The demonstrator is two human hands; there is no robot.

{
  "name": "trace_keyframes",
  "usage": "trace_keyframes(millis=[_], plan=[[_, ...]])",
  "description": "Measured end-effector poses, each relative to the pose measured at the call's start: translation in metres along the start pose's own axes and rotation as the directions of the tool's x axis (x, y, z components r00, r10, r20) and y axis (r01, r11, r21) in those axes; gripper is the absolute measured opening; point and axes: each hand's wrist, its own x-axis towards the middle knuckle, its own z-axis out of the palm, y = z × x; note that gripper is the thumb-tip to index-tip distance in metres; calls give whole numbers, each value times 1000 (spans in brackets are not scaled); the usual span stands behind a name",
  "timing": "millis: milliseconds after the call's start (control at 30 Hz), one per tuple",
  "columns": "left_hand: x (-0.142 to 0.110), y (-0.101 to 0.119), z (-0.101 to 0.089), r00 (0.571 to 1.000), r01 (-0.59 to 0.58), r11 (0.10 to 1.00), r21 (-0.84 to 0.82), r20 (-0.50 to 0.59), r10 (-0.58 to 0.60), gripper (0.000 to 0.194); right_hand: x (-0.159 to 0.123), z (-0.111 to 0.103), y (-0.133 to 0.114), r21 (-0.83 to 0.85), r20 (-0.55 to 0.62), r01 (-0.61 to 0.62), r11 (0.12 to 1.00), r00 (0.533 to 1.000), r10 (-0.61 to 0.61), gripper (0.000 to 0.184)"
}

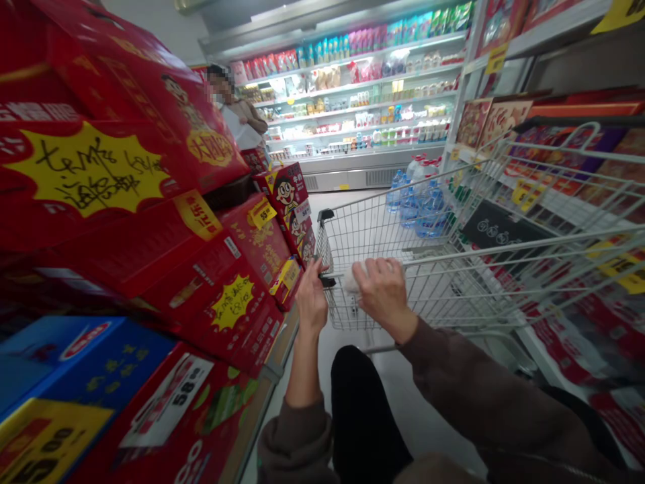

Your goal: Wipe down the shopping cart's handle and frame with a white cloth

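Note:
A grey wire shopping cart [453,259] stands sideways across the aisle in front of me. My right hand [381,290] is closed around a crumpled white cloth [351,279] and presses it onto the cart's near top rail. To its left, my left hand [311,301] has its fingers bent at the black plastic corner piece [328,281] of the cart and appears to grip there. The fingertips of that hand are partly hidden. Through the wire sides I see the inside of the basket and the pale floor.
Stacked red gift boxes [186,242] with yellow price tags rise close on my left. Shelves with boxed goods [564,134] line the right. Large water bottles [431,208] stand on the floor beyond the cart, before a lit refrigerated case [353,107]. A person [242,117] stands at the back left.

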Motion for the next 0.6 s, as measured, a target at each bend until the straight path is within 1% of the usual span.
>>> trace_keyframes(millis=[67, 133, 200, 233, 333, 400, 433, 500, 533, 600], plan=[[1, 0, -2, 1000, 12, 999, 32, -13, -12, 62, 5, 4, -13, 28, 8, 52, 998, 999, -53, 39], [3, 0, -3, 998, 56, 998, 35, -26, -55, 62, 4, 4, -9, 64, 23, 83, 995, 996, -84, 42], [3, 0, -4, 996, 90, 996, 14, -27, -89, 62, -4, -2, 9, 91, 37, 74, 993, 996, -77, 44], [2, 0, -4, 995, 92, 996, -1, -28, -92, 62, -10, -6, 21, 91, 43, 50, 995, 998, -54, 45], [-2, 1, -1, 996, 77, 996, -45, -46, -79, 65, -30, -20, 60, 48, 24, -73, 996, 997, 71, 47], [-4, 3, 1, 995, 76, 995, -61, -60, -79, 67, -39, -26, 76, 16, -5, -122, 992, 993, 122, 51], [-5, 4, 2, 994, 74, 995, -64, -70, -79, 69, -41, -28, 78, -1, -10, -135, 991, 991, 135, 52], [-6, 7, 4, 993, 69, 995, -71, -93, -76, 72, -37, -27, 71, -25, 3, -138, 990, 990, 138, 49], [-6, 8, 5, 991, 70, 994, -81, -104, -78, 74, -33, -24, 61, -26, 17, -129, 991, 991, 129, 47], [-6, 10, 5, 990, 76, 990, -118, -112, -89, 77, -19, -15, 33, 2, 44, -87, 996, 995, 87, 42]])
